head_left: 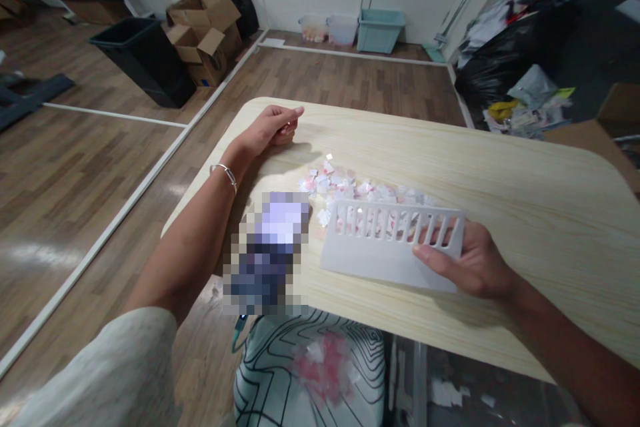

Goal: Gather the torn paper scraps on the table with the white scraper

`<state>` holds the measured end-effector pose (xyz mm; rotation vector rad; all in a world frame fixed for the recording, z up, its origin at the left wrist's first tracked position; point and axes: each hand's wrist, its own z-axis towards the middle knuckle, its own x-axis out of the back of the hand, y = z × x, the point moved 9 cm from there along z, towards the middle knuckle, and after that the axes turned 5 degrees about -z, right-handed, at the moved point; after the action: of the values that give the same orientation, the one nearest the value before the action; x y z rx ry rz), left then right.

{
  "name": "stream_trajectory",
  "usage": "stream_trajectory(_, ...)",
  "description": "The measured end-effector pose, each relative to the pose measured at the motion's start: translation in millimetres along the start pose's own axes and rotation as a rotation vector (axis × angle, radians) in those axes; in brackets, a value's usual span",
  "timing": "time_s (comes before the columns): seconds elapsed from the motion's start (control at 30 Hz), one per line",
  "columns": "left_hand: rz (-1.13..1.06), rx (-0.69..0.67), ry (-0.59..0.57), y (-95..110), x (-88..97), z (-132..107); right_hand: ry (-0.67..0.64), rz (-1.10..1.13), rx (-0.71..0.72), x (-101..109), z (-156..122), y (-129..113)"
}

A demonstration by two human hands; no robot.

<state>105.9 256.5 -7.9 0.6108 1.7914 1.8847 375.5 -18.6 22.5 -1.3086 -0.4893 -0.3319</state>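
My right hand [480,260] grips the right end of a white slotted plastic panel [380,259], thumb on the near face and fingers behind it. The panel is tilted, its row of slots along the upper edge. Through and behind the slots lies a heap of small white and pink paper scraps [345,181] on the table. My left hand [274,127], with a silver bracelet on its wrist, rests at the table's far left. Its fingers are curled in and the thumb points out; whatever may be inside is hidden. A blurred-out phone-like object [280,223] lies near the left forearm.
The pale wooden table [540,213] has rounded corners. Below its front edge are a patterned cloth [270,373] bearing pink scraps and a clear bin [480,373]. Beyond stand a black bin [145,60], cardboard boxes [205,33], plastic tubs [380,30] and a black bag [515,53].
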Motion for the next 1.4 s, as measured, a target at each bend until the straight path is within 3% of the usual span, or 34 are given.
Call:
stream_trajectory(0.2,-0.006,0.022,0.064,-2.1,4.0,1.1,-0.149,0.018,0.025,-11.2,5.5,-18.3)
stream_trajectory(0.4,-0.011,0.028,0.085,-1.9,3.7,0.1,-0.236,0.064,0.019,-18.0,-1.2,-15.1)
stream_trajectory(0.57,-0.013,0.016,0.091,-2.7,3.5,0.7,-0.158,0.105,-0.075,-16.1,-10.1,-4.5)
stream_trajectory(0.7,-0.013,-0.003,0.068,-3.5,3.7,1.5,-0.103,0.1,-0.031,-12.6,-5.3,-7.0)
stream_trajectory(0.87,-0.003,0.009,0.061,-1.8,3.4,1.0,-0.205,0.098,-0.016,-21.6,-4.0,-13.7)
stream_trajectory(1.07,-0.009,0.03,0.064,-0.4,1.5,-0.1,-0.083,0.091,-0.082,-11.1,-14.4,-0.6)
stream_trajectory(1.27,-0.008,-0.01,0.065,-1.3,1.8,1.4,0.145,0.086,-0.073,12.4,-9.6,7.9)
stream_trajectory(1.4,-0.005,-0.007,0.076,-3.2,3.5,2.0,0.186,0.034,-0.064,13.5,-9.6,1.2)
